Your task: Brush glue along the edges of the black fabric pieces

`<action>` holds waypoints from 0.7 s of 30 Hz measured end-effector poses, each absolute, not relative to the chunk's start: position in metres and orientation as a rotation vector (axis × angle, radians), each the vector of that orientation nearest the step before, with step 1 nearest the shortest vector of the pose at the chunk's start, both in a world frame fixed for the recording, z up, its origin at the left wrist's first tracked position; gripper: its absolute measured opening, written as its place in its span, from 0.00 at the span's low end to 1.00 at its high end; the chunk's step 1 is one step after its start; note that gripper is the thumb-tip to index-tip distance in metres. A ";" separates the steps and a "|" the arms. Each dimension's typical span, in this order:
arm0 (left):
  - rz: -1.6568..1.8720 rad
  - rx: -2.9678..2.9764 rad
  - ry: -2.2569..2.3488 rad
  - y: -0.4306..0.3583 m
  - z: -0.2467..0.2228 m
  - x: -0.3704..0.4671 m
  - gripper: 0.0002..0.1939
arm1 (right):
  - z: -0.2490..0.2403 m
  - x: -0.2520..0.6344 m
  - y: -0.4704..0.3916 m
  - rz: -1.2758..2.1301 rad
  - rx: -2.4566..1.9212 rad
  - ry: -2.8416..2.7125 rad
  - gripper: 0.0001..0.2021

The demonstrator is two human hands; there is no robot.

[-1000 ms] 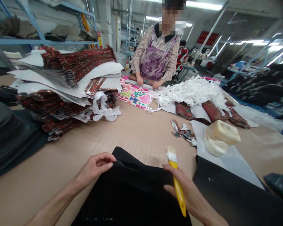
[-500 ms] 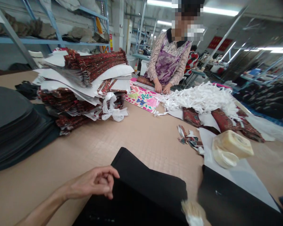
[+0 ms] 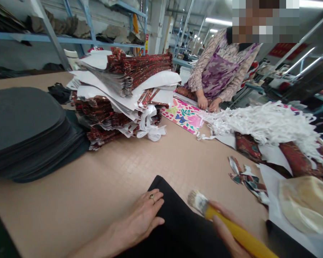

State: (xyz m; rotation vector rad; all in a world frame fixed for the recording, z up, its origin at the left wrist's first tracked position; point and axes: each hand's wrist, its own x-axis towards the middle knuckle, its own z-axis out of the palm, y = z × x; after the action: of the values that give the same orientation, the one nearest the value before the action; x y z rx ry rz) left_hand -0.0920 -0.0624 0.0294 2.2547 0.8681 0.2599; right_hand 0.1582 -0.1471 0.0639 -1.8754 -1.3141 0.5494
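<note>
A black sheet-like piece (image 3: 181, 215) lies on the brown table near me, its lower part cut off by the frame. My left hand (image 3: 146, 215), with a ring on one finger, rests on the upper left edge of that piece, fingers stretched out and holding nothing. In my right hand (image 3: 226, 236) is a yellow-handled paintbrush (image 3: 242, 234). Its pale bristles point left, above or beside the right edge of the black piece; whether they touch it I cannot tell.
Dark oval-ended sheets (image 3: 24, 122) are stacked at left, beside a tall pile of red patterned fabric (image 3: 148, 71). A cream-coloured container (image 3: 307, 200) and fabric scraps (image 3: 247, 177) lie at right. Across the table a co-worker (image 3: 220, 71) handles material near white strips (image 3: 271, 120).
My left hand has gone from hovering with curled fingers to lying flat on the black piece. The brush has risen further into view, with my right hand around it. The view has turned left.
</note>
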 end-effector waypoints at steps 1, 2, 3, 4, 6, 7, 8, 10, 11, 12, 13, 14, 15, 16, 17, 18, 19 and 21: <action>0.248 2.266 0.901 -0.061 0.026 -0.093 0.23 | 0.059 0.148 -0.131 0.594 -1.809 -1.295 0.16; 0.229 2.272 0.926 -0.060 0.024 -0.093 0.24 | 0.053 0.137 -0.116 0.621 -1.759 -1.288 0.16; 0.209 2.278 0.941 -0.059 0.023 -0.093 0.25 | 0.048 0.128 -0.101 0.633 -1.723 -1.296 0.16; 0.196 2.283 0.954 -0.059 0.023 -0.093 0.25 | 0.043 0.119 -0.089 0.642 -1.692 -1.317 0.15; 0.192 2.291 0.979 -0.059 0.026 -0.092 0.26 | 0.034 0.106 -0.068 0.667 -1.627 -1.393 0.13; 0.197 2.294 0.983 -0.058 0.028 -0.091 0.26 | 0.030 0.102 -0.061 0.676 -1.603 -1.430 0.13; 0.200 2.298 0.985 -0.058 0.030 -0.091 0.26 | 0.026 0.098 -0.055 0.679 -1.590 -1.463 0.12; 0.194 2.313 0.985 -0.058 0.032 -0.092 0.27 | 0.021 0.096 -0.051 0.654 -1.586 -1.521 0.12; 0.181 2.327 0.978 -0.058 0.033 -0.092 0.27 | 0.019 0.096 -0.052 0.638 -1.581 -1.545 0.12; 0.166 2.344 0.974 -0.057 0.033 -0.092 0.28 | 0.018 0.098 -0.055 0.624 -1.577 -1.560 0.12; 0.155 2.363 0.972 -0.057 0.033 -0.092 0.28 | 0.019 0.101 -0.061 0.614 -1.578 -1.574 0.12; 0.151 2.382 0.971 -0.056 0.033 -0.093 0.28 | 0.020 0.105 -0.068 0.605 -1.589 -1.581 0.12; 0.152 2.398 0.967 -0.056 0.033 -0.093 0.27 | 0.022 0.109 -0.075 0.598 -1.608 -1.582 0.12; 0.156 2.410 0.963 -0.056 0.033 -0.094 0.27 | 0.025 0.114 -0.084 0.589 -1.631 -1.579 0.11; 0.161 2.416 0.961 -0.055 0.032 -0.094 0.26 | 0.028 0.118 -0.091 0.576 -1.650 -1.575 0.11; 0.165 2.414 0.961 -0.055 0.031 -0.094 0.26 | 0.031 0.121 -0.096 0.561 -1.665 -1.569 0.12; 0.163 2.405 0.964 -0.055 0.030 -0.093 0.26 | 0.034 0.122 -0.100 0.547 -1.671 -1.562 0.12; 0.150 2.381 0.980 -0.055 0.026 -0.092 0.26 | 0.035 0.121 -0.098 0.537 -1.665 -1.553 0.13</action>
State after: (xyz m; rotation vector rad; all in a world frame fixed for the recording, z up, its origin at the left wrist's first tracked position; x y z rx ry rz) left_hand -0.0918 -0.0546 0.0264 2.3812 0.9803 0.1495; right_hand 0.1207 -0.0985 0.0351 -1.6653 -1.5529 0.5369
